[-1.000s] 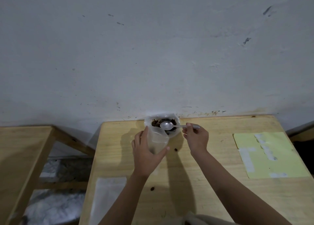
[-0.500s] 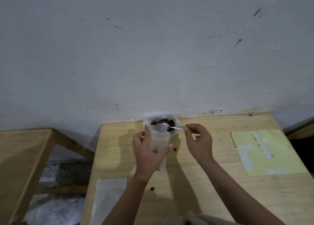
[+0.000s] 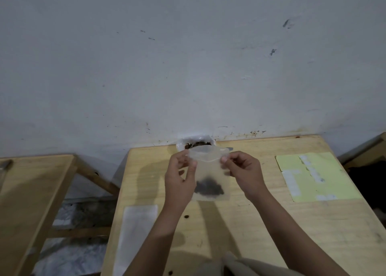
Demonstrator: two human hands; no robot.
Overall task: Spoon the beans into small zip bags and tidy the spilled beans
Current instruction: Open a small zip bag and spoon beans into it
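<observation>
A small clear zip bag (image 3: pixel 208 171) hangs above the wooden table (image 3: pixel 240 223), with a dark clump of beans in its bottom. My left hand (image 3: pixel 179 181) pinches the bag's left top corner. My right hand (image 3: pixel 242 171) pinches the right top corner. The bag's mouth gapes open between them. Behind it, against the wall, stands the white container of beans (image 3: pixel 196 143). The tip of a spoon handle (image 3: pixel 229 149) shows just right of the container. A single spilled bean (image 3: pixel 186 216) lies on the table under my left forearm.
A flat stack of empty clear bags (image 3: pixel 137 234) lies at the table's left front. A yellow sheet with white labels (image 3: pixel 313 175) sits at the right. Another spilled bean (image 3: pixel 170 272) lies near the front edge. A second wooden table (image 3: pixel 31 192) stands to the left across a gap.
My right hand has let go of the spoon and now pinches the bag's right corner. The bag has been lifted away from the container and is held up by both hands.
</observation>
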